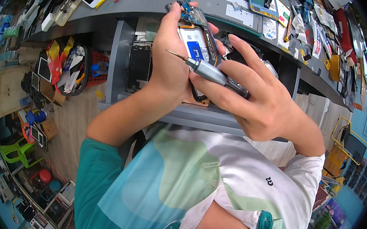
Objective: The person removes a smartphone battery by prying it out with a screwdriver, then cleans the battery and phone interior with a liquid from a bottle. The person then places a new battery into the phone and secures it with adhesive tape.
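Observation:
My left hand [170, 56] is wrapped round an opened smartphone [194, 38], its thumb along the left edge and fingertips showing on the far side. The phone's white and blue battery and the circuit board at its top lie bare. Between the fingers of my right hand [252, 94] is a grey metal precision screwdriver [208, 71]. Its thin tip points up and to the left, across the lower part of the phone and toward my left wrist. Whether the tip touches anything cannot be made out. Both hands are above an open grey drawer [206, 120].
Inside the drawer, left of my hands, lies a dark phone frame [139, 65]. Beyond it, the grey workbench [148, 1] carries a green mat [222, 9] and many phone parts. A red basket [94, 63] heaped with scraps stands on the floor at left, with a green chair [17, 152] farther off.

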`<state>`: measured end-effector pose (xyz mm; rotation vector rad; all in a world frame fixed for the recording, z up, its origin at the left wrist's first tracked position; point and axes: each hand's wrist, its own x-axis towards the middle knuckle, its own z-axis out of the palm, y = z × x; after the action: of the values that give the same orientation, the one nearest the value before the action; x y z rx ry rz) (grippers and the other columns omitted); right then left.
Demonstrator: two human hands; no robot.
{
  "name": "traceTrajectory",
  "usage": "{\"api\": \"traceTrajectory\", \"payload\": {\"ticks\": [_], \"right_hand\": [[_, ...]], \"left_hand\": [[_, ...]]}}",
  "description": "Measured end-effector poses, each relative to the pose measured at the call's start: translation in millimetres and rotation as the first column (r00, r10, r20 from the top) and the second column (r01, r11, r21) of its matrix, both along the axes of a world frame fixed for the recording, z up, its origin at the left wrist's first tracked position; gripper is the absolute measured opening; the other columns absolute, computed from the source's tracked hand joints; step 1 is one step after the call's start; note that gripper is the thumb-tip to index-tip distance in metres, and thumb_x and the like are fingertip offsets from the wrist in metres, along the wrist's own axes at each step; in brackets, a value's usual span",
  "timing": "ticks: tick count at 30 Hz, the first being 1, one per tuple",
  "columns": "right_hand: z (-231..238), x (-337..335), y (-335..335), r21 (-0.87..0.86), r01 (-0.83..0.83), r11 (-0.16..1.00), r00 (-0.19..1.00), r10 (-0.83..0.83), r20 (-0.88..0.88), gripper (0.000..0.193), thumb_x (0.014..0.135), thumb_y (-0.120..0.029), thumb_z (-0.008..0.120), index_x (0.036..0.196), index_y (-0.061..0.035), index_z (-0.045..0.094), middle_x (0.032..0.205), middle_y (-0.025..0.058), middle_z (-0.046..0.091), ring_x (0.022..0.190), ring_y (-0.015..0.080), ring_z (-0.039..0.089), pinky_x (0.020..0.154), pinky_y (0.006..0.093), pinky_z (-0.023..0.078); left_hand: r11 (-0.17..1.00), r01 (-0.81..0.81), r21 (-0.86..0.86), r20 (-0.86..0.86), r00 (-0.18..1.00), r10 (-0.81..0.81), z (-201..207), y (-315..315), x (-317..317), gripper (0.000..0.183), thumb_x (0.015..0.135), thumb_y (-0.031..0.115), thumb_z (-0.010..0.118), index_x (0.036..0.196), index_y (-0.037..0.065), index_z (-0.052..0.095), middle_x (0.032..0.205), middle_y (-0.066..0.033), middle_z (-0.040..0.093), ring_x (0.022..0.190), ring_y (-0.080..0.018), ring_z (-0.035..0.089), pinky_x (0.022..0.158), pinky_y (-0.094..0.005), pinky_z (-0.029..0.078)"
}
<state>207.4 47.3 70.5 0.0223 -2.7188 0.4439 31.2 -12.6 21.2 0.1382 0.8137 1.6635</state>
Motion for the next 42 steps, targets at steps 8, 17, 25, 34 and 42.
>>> {"api": "traceTrajectory", "payload": {"ticks": [8, 17, 25, 34, 42], "right_hand": [[5.4, -3.4, 15.4, -0.008, 0.067, 0.998, 0.996, -0.067, -0.062, 0.042, 0.064, 0.005, 0.079, 0.106, 0.0057, 0.073, 0.122, 0.0103, 0.073, 0.1, 0.0343, 0.062, 0.108, 0.0634, 0.053], [-7.0, 0.5, 20.0, 0.079, 0.073, 0.994, 0.984, -0.059, -0.166, 0.03, 0.064, 0.0, 0.086, 0.091, 0.0042, 0.075, 0.124, 0.0113, 0.073, 0.104, 0.0375, 0.062, 0.105, 0.0607, 0.055], [-8.6, 8.3, 22.4, 0.005, 0.101, 0.995, 0.988, -0.1, -0.12, 0.043, 0.062, -0.022, 0.092, 0.098, -0.0014, 0.078, 0.126, 0.0119, 0.072, 0.108, 0.0374, 0.061, 0.103, 0.0563, 0.054], [-2.7, 7.7, 21.6, -0.048, 0.067, 0.997, 0.992, -0.071, -0.101, 0.036, 0.065, -0.013, 0.091, 0.097, -0.0015, 0.079, 0.125, 0.0123, 0.072, 0.108, 0.0371, 0.061, 0.104, 0.0581, 0.054], [-18.3, 7.2, 26.2, 0.106, -0.009, 0.994, 0.962, 0.038, -0.271, 0.028, 0.064, 0.001, 0.087, 0.09, 0.0053, 0.077, 0.122, 0.0115, 0.075, 0.103, 0.0358, 0.062, 0.099, 0.0664, 0.057]], "left_hand": [[0.998, 0.007, 0.07, -0.043, 0.999, -0.004, -3.4, 7.0, -4.3, 0.048, 0.114, 0.048, 0.038, 0.14, 0.01, 0.052, 0.101, -0.0132, 0.07, 0.082, -0.0238, 0.072, 0.074, -0.0377, 0.06], [0.997, 0.036, 0.072, -0.023, 0.999, -0.035, -3.1, 6.7, -11.7, 0.052, 0.113, 0.05, 0.036, 0.144, 0.01, 0.046, 0.103, -0.0153, 0.067, 0.081, -0.0273, 0.073, 0.068, -0.0425, 0.063], [0.992, 0.076, 0.098, 0.008, 0.997, -0.077, -4.7, 5.9, -15.4, 0.052, 0.113, 0.052, 0.033, 0.144, 0.011, 0.044, 0.105, -0.016, 0.065, 0.081, -0.0297, 0.073, 0.065, -0.0497, 0.065], [0.993, 0.065, 0.093, -0.037, 0.997, -0.062, -3.7, 6.3, -15.4, 0.053, 0.114, 0.051, 0.031, 0.143, 0.009, 0.045, 0.105, -0.0167, 0.065, 0.083, -0.031, 0.073, 0.066, -0.0491, 0.064], [0.991, 0.081, 0.108, -0.023, 0.997, -0.079, -5.2, 4.6, -15.5, 0.054, 0.114, 0.049, 0.031, 0.143, 0.007, 0.048, 0.108, -0.0188, 0.067, 0.087, -0.0311, 0.073, 0.074, -0.0461, 0.063]]}}
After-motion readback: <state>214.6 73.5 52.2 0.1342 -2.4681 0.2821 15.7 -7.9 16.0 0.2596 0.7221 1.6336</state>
